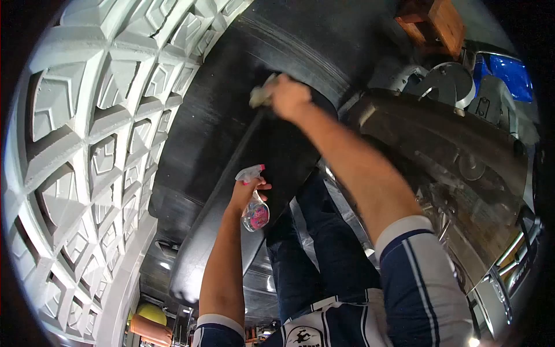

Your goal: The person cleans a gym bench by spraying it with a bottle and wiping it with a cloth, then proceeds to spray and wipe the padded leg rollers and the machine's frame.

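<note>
The left hand [245, 194] has its grip closed around a clear plastic spray bottle with pink label [256, 214]. The right hand [289, 95] has its grip pinching a pale crumpled cloth [260, 96] against a black curved panel [225, 121].

The cloth [261, 93] is blurred and partly hidden in the right hand [289, 95]. The left hand [247, 194] covers the neck of the bottle [255, 214], whose label is too small to read. Far right, a blue thing [511, 75] is cut off by the dark edge.
</note>
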Tool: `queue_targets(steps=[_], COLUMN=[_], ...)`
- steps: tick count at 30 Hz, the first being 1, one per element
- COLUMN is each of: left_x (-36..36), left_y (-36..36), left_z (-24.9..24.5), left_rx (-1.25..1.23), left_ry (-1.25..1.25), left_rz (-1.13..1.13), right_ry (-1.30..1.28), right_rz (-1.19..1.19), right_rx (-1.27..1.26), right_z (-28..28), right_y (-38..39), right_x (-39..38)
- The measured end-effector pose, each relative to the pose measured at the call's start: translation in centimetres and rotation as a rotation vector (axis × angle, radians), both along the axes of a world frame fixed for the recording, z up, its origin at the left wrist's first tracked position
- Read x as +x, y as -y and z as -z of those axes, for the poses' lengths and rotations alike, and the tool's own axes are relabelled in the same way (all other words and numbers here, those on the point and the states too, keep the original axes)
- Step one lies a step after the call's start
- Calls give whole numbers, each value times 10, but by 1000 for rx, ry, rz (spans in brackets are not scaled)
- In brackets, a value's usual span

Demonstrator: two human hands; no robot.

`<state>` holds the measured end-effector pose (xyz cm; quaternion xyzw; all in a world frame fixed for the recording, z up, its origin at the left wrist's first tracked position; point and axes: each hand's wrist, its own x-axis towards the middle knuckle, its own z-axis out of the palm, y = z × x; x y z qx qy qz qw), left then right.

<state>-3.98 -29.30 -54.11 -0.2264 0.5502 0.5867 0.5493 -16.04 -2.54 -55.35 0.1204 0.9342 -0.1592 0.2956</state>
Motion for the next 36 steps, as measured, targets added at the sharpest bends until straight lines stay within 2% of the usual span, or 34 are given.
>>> queue_targets(steps=[1, 2, 3, 5, 6, 8, 10, 11, 12, 13, 14, 15, 17, 19, 22, 24, 27, 29, 32, 34, 35, 36], left_x=[0, 1, 3, 4, 4, 8, 6, 5, 4, 2, 0, -2, -2, -2, -2, -5, -5, -3, -1, 2, 5, 3], left_y=[0, -1, -2, 0, 2, 3, 5, 4, 2, 0, -2, -3, -5, -5, -5, -4, -7, -6, -3, 1, 3, 3], left_z=[0, 0, 0, 4, 9, 10, 10, 8, 5, 3, 1, 1, 1, 0, 2, 2, 1, -1, 2, 5, 6, 7], left_rx=[-28, -54, -50, -39, -45, -35, -15, -18, -33, -47, -49, -81, -111, -99, -117, -130, -133, -126, -98, -48, -49, -47], left_ry=[17, 37, 38, 42, 44, 44, 31, 30, 41, 49, 49, 59, 75, 102, 105, 128, 131, 101, 80, 60, 68, 72], left_rz=[-1, 0, 2, -44, -4, -19, -23, -28, -19, -8, -8, 15, 39, -12, 9, 22, 17, 4, -10, -18, -18, 14], right_ry=[-34, -101, -67, -219, -209, -373, -288, -277, -392, -258, 9, -320, -212, -243, -497, -380, -263, -369, -378, -247, -241, -175], right_rz=[-37, -174, -53, -252, -246, -244, -268, -101, -40, 191, 674, 30, 108, 106, 226, 247, 42, -53, -120, -169, -36, 169], right_rx=[-32, -71, -159, -315, -317, -435, -367, -360, -307, -308, -539, -56, 5, -4, -31, -142, -213, -310, -311, -268, -187, -242], right_z=[16, 0, -11, -13, -5, 11, 5, 14, 8, 37, -6, 12, 20, 24, 20, 2, -11, -11, -3, -5, 13, 2], right_y=[31, 63, 94, 123, 119, 110, 67, 41, 8, -20, -47, -74, -109, -109, -54, -10, 55, 79, 64, 23, 1, -25], right_x=[5, 19, 26, 42, 48, 54, 49, 49, 54, 58, 45, 59, 59, 61, 71, 72, 78, 92, 106, 115, 128, 129])
